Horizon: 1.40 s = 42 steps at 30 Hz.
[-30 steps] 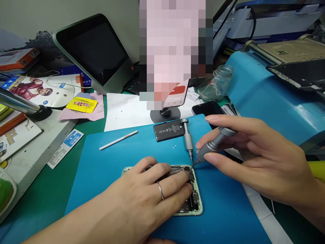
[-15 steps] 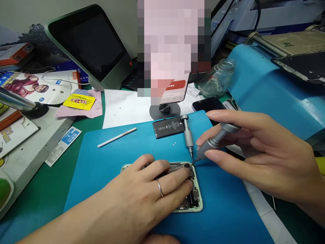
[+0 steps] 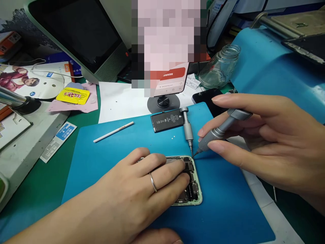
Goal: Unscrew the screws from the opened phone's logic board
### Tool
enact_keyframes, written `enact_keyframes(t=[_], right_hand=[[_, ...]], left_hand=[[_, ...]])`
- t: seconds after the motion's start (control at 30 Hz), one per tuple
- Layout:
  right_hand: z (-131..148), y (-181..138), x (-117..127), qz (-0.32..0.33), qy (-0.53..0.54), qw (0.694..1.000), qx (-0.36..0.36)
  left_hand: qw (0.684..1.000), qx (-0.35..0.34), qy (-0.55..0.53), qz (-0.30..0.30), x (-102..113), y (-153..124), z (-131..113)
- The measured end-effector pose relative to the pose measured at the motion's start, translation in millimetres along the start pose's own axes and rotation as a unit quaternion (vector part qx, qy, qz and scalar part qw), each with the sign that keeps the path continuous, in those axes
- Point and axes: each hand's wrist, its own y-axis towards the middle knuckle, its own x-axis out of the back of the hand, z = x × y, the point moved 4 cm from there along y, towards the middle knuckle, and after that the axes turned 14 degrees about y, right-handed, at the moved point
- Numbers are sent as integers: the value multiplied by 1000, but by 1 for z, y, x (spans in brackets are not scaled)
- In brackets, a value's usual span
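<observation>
An opened phone [image 3: 193, 189] with a pale green frame lies on a blue work mat [image 3: 223, 210]. My left hand [image 3: 142, 189], a ring on one finger, lies flat over the phone with its fingers stretched out, pressing it down. My right hand [image 3: 264, 135] is closed round a grey precision screwdriver [image 3: 218, 130], whose tip touches the phone's upper right corner. A second grey screwdriver [image 3: 188, 130] lies on the mat just behind that corner, next to a black battery [image 3: 166, 121].
A white stick [image 3: 113, 131] lies on the mat's left. Behind stand a phone on a round stand [image 3: 164, 101], a glass jar [image 3: 219, 73], a dark phone [image 3: 208, 96], a tilted screen [image 3: 76, 37] and a machine under a blue cover [image 3: 266, 78]. Papers and packets clutter the left.
The view has tilted down a little, so everything sits higher in the picture. Both hands keep their places on the phone and the screwdriver.
</observation>
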Motion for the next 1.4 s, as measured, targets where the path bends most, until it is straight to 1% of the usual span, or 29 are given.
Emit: enact_keyframes(t=[0.17,0.27,0.37,0.5,0.83,0.97,1.13,1.4], right_hand=[[-2,-3,2,1,-2,1000,-1],[-2,-2,3,-2,-2,1000,-5],[-3,-1,3,-6,-4,1000,-20],[-4,0,2,12,4,1000,-26],[-2,-1,1,4,12,999,-43],[-2,0,2,-3,8,999,-45],[-2,2,3,8,12,999,-29],[0,-1,1,2,4,999,-41]], left_hand=[[999,11,-19,-33,2,-1,0],[999,16,-24,-42,-1,-1,-1],[999,15,-19,-32,-3,0,-2],[1000,15,-4,-14,-3,1,-2],[1000,15,1,-3,-4,1,-2],[1000,11,5,6,-3,1,-2],[1000,14,4,12,-3,1,-1],[999,16,14,25,-2,1,-1]])
